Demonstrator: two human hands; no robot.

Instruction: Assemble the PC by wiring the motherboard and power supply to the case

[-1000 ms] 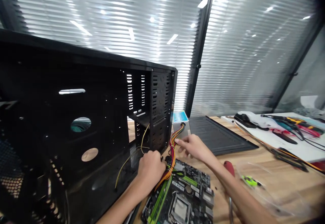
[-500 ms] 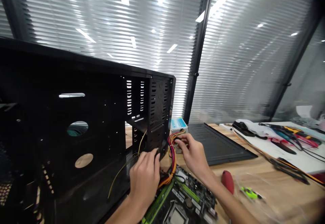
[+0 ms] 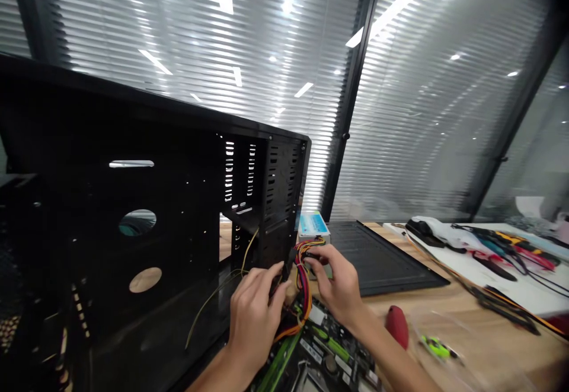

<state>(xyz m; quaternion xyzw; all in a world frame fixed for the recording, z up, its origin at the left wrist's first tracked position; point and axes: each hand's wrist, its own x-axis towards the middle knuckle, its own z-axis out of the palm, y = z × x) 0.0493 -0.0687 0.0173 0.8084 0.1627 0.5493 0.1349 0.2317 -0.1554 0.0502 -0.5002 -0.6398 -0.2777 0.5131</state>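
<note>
A black steel PC case (image 3: 146,249) stands open on its side at the left, its back slots and drive bays facing me. My left hand (image 3: 253,315) is at the case's lower corner, fingers pinching wires and a dark connector. My right hand (image 3: 335,282) closes on a bundle of red, yellow and orange power supply cables (image 3: 303,291). These run from a power supply unit with a blue label (image 3: 313,226) behind them. Below the hands lies a motherboard with green slots (image 3: 324,344), partly hidden. Thin yellow wires (image 3: 213,303) hang along the case.
A dark case side panel (image 3: 382,255) lies flat on the wooden desk (image 3: 444,303). A red screwdriver handle (image 3: 397,327) and a clear plastic container (image 3: 448,344) sit at the right. Pliers and cables lie on a white mat (image 3: 502,273). Window blinds stand behind.
My right hand has closed onto the cable bundle, and my left hand has moved right toward it. The bundle now sits between both hands, and the view has tilted slightly.
</note>
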